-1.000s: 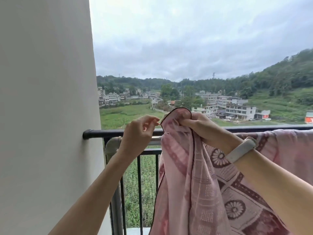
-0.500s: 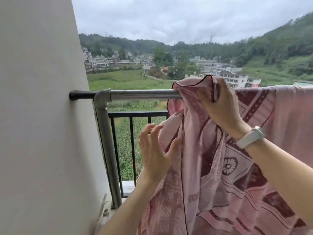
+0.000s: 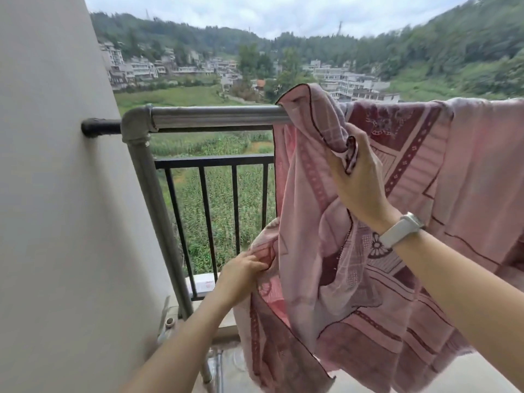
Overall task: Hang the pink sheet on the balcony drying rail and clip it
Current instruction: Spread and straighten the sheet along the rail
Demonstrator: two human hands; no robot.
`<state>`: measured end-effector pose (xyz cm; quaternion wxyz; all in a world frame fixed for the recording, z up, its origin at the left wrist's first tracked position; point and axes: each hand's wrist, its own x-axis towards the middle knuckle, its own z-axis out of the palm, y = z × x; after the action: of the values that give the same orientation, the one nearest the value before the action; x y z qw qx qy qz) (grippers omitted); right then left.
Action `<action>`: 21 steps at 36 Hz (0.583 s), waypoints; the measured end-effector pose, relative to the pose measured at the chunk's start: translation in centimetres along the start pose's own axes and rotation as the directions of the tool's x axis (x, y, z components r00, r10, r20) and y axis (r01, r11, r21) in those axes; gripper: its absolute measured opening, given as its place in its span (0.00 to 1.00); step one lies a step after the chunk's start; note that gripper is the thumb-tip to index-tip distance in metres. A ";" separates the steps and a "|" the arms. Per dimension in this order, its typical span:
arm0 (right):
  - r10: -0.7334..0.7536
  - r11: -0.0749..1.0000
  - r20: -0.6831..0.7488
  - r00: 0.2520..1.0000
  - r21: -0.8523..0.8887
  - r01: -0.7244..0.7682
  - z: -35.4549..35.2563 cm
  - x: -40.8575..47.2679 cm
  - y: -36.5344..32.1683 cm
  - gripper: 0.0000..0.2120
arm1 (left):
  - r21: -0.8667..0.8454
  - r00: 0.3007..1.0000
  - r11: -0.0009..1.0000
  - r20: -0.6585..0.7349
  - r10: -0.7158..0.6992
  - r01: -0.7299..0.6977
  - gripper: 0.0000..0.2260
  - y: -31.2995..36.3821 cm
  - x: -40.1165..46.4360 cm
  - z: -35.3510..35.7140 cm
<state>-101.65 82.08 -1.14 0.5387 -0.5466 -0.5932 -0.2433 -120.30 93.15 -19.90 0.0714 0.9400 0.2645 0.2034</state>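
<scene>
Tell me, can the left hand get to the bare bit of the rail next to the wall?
Probably yes. The left hand pinches the sheet low down, and only open air shows between it and the bare rail above. It would have to let go or carry the cloth up.

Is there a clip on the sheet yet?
No, the pink sheet hangs over the rail with no clip visible on it.

Two bare forearms, no sleeves in view; right wrist wears a white band [image 3: 401, 230] — smooth, plain strap
</scene>
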 end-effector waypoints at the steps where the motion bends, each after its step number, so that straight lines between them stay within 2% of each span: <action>1: -0.026 1.000 0.000 1.000 0.011 0.026 0.1 -0.2 -0.2 0.21 | -0.022 0.993 0.998 0.099 -0.057 0.060 0.10 -0.6 -0.5 0.6; 3: -0.094 0.995 0.025 0.995 0.037 0.093 0.6 -0.8 -0.9 0.22 | -0.134 0.974 0.977 0.178 -0.141 0.166 0.12 -1.3 -0.9 0.3; 5: -0.145 0.986 0.103 0.984 0.101 0.135 1.4 -1.7 -2.0 0.23 | -0.225 0.974 0.952 0.128 -0.185 0.210 0.12 -1.5 -0.5 -1.3; 7: -0.178 0.977 0.213 0.961 0.155 0.147 2.7 -3.1 -3.1 0.22 | -0.357 0.975 0.910 0.011 -0.221 0.210 0.11 -1.1 0.1 -4.0; 9: -0.170 0.980 0.345 0.923 0.162 0.120 4.1 -5.1 -3.8 0.23 | -0.570 0.950 0.803 -0.115 -0.290 0.176 0.10 -0.2 0.6 -7.3; 11: -0.169 0.985 0.485 0.858 0.100 0.138 5.7 -7.7 -4.0 0.24 | -0.759 0.921 0.640 -0.161 -0.356 0.115 0.12 0.4 0.9 -10.3; 13: -0.159 0.984 0.612 0.775 0.037 0.172 7.2 -10.5 -3.6 0.24 | -0.845 0.921 0.529 -0.144 -0.362 0.076 0.18 1.0 1.3 -12.8; 15: -0.107 0.992 0.670 0.735 0.018 0.128 8.3 -12.4 -2.8 0.24 | -0.883 0.948 0.469 -0.135 -0.289 0.017 0.22 1.8 1.6 -14.4; 18: -0.065 0.996 0.677 0.733 0.004 0.085 8.9 -13.2 -2.0 0.26 | -0.871 0.957 0.490 -0.171 -0.235 -0.036 0.22 3.7 2.2 -15.7; 21: -0.075 0.993 0.717 0.693 -0.012 0.120 8.6 -12.7 -2.2 0.27 | -0.786 0.893 0.608 -0.348 -0.284 -0.113 0.03 5.1 2.7 -15.4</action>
<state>-109.13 84.11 -14.57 0.2364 -0.5814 -0.7764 -0.0572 -122.31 90.59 -3.75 0.4259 0.7253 0.2027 0.5014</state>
